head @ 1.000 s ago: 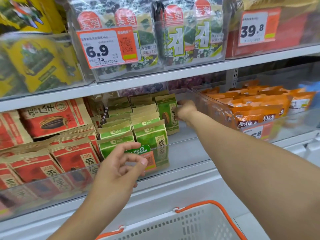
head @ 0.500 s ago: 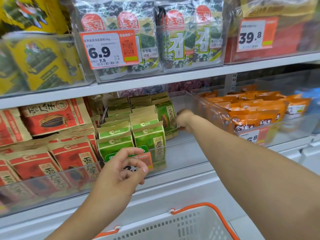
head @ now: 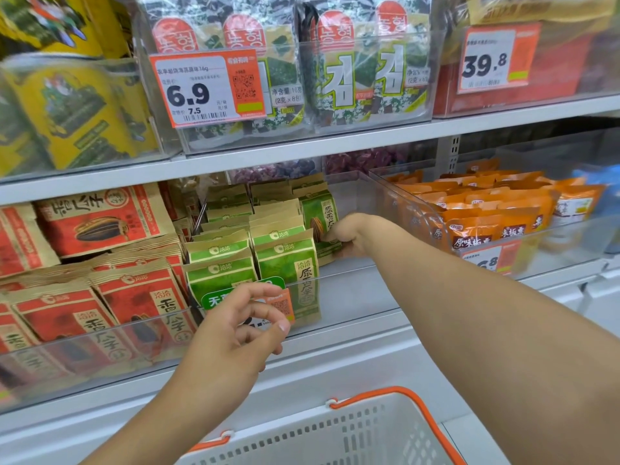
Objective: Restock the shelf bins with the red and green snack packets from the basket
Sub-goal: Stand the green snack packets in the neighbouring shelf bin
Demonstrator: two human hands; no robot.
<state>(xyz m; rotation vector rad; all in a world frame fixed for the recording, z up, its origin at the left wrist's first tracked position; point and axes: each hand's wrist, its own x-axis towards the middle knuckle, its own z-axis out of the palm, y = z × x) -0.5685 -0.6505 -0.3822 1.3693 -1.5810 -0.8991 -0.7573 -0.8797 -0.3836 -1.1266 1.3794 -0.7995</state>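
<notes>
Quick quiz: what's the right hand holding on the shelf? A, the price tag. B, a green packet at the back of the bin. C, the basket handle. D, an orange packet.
B: the right hand grips a green packet standing at the back of the clear bin, apart from the orange packets.
</notes>
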